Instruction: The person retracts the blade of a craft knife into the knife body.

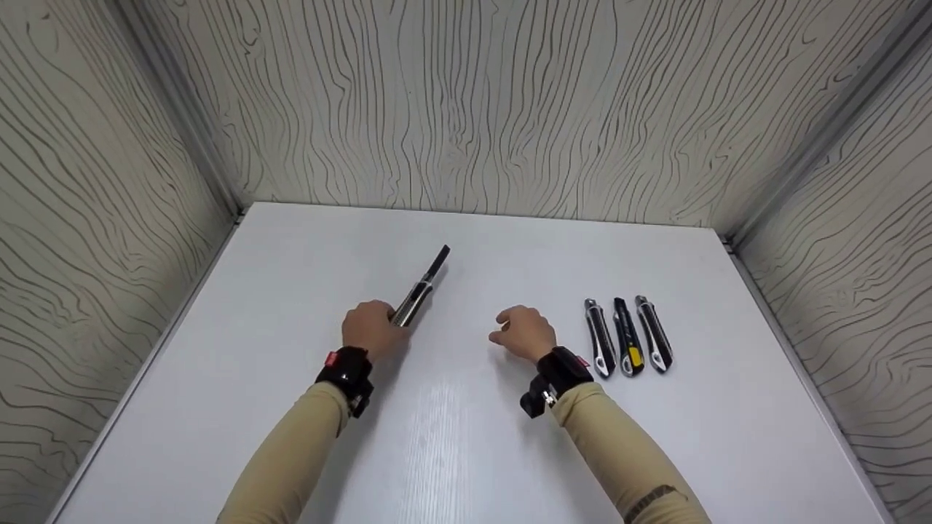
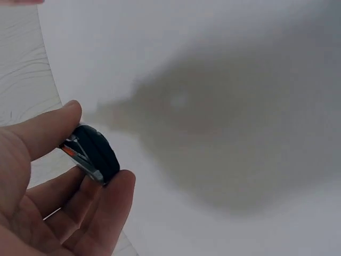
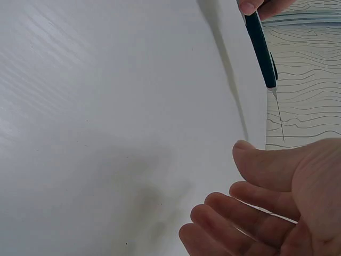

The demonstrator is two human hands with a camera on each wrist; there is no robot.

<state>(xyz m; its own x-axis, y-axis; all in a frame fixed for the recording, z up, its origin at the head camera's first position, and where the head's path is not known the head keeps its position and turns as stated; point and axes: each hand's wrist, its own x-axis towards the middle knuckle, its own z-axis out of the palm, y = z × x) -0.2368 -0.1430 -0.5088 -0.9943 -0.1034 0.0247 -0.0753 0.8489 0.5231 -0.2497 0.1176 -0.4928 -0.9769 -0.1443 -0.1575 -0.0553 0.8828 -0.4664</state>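
My left hand (image 1: pixel 375 329) grips a utility knife (image 1: pixel 412 303) by its handle, left of the middle of the table. Its long dark blade is out and points away toward the back. In the left wrist view the thumb and fingers (image 2: pixel 118 208) pinch the knife's dark butt end (image 2: pixel 96 152). The right wrist view shows the same knife (image 3: pixel 261 50) raised above the table, blade thin and edge-on. My right hand (image 1: pixel 526 333) hovers over the table with loosely bent fingers (image 3: pixel 229 218) and holds nothing.
Right of my right hand, three more utility knives lie side by side: a black and silver one (image 1: pixel 600 338), a black one with a yellow slider (image 1: pixel 628 337), and another black and silver one (image 1: pixel 654 335). Wood-patterned panels (image 1: pixel 451 109) enclose the white table (image 1: pixel 451 458) at back and sides.
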